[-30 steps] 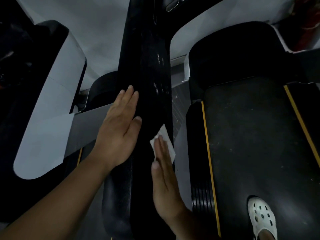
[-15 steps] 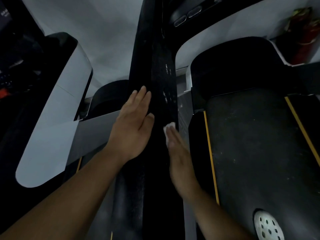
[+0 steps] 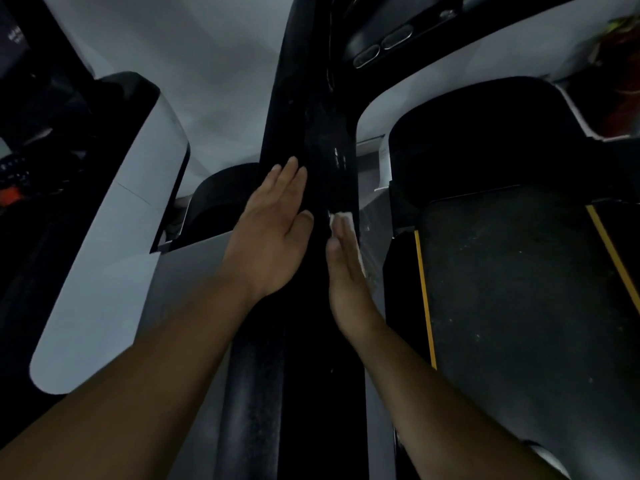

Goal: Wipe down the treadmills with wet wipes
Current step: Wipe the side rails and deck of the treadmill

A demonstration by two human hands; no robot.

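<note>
Left hand [image 3: 273,233] flat, fingers straight, on left face of black treadmill rail [image 3: 311,341] — right hand [image 3: 348,278] also flat, pressing white wet wipe [image 3: 341,216] against rail's right edge. Yellow-striped treadmill belt [image 3: 512,299] farther right.

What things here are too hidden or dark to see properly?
Head view only.
White wet wipe: mostly covered by the fingers of the right hand.
Red object, top right: blurred, cut off by the frame edge.
Dark clutter, far left: too dim to identify.
</note>
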